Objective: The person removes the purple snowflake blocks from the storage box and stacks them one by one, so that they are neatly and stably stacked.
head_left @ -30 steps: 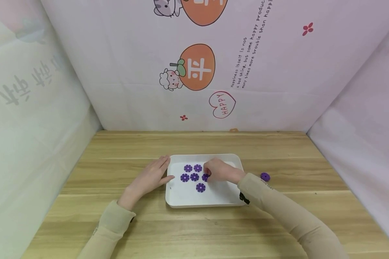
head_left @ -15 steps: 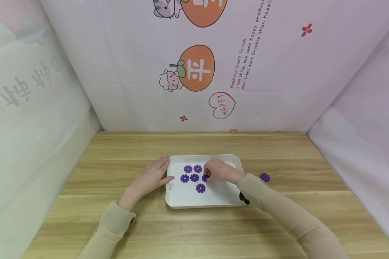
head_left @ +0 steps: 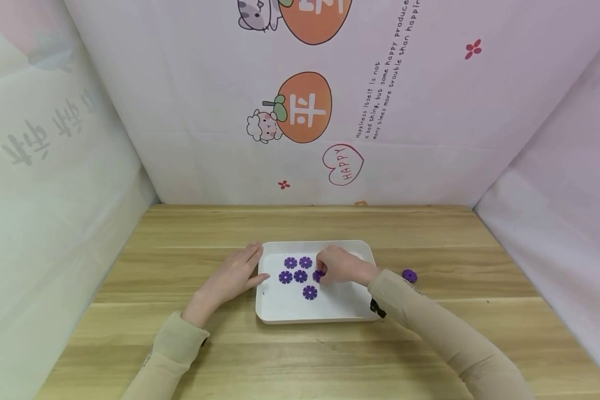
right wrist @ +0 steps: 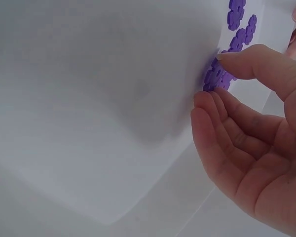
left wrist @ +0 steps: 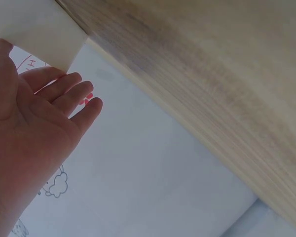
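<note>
A white tray (head_left: 290, 309) lies on the wooden table, holding several purple notched plastic discs (head_left: 310, 293). My right hand (head_left: 341, 265) reaches into the tray and pinches one purple disc (right wrist: 214, 75) between thumb and fingertips, close over the tray floor. In the head view that disc is partly hidden by the fingers. Two discs (head_left: 298, 263) lie in a back row, with more beside them in the middle row. My left hand (head_left: 232, 278) rests at the tray's left rim, fingers extended; in the left wrist view its fingertips (left wrist: 59, 74) are at the tray edge.
Another purple disc (head_left: 409, 275) lies on the table (head_left: 300, 361) right of the tray, near the right sleeve (head_left: 430, 319). A printed white cloth (head_left: 205, 139) rises behind the table, and white cloths hang at both sides.
</note>
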A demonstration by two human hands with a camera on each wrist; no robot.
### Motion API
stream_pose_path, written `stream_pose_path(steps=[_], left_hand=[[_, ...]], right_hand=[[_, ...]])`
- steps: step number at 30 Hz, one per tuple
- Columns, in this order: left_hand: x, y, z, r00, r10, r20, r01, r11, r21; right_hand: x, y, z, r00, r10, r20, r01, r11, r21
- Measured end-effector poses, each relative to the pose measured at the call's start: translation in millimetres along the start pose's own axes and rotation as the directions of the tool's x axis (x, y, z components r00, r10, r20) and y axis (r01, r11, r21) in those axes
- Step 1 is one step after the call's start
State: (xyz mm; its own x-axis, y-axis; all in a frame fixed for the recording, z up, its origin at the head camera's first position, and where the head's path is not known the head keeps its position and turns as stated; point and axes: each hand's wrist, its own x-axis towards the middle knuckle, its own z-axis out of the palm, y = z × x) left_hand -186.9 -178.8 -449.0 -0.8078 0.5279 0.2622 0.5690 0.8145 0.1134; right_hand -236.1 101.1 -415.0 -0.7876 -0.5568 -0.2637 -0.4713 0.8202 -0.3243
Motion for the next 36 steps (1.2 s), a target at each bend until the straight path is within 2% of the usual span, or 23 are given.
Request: stream_pose_path(steps=[8,15,29,36], left_hand=[[1.2,0.6,1.2,0.999,-0.025,0.034,0.025,1.000,-0.012],[1.9,1.8,0.9,1.000,0.001,0.016,-0.001,1.000,0.007],[1.6,2.0,0.4,0.999,-0.024,0.042,0.025,1.000,-0.017],[1.8,1.9,-0.1,0.999,-0.014,0.029,0.014,1.000,-0.016]], right_hand=[[-6.3,7.2,-7.0,1.000,0.003,-0.025,-0.003,1.000,0.011],[-16.3,18.0,-15.0,0.998,-0.038,-0.056,0.038,0.999,-0.014],[-35.0,39.5,-32.1,0.995,0.008,-0.099,-0.005,0.999,0.034],[-45.7,53.0,-38.6,0.992,0.028,-0.122,-0.019,0.997,0.070]])
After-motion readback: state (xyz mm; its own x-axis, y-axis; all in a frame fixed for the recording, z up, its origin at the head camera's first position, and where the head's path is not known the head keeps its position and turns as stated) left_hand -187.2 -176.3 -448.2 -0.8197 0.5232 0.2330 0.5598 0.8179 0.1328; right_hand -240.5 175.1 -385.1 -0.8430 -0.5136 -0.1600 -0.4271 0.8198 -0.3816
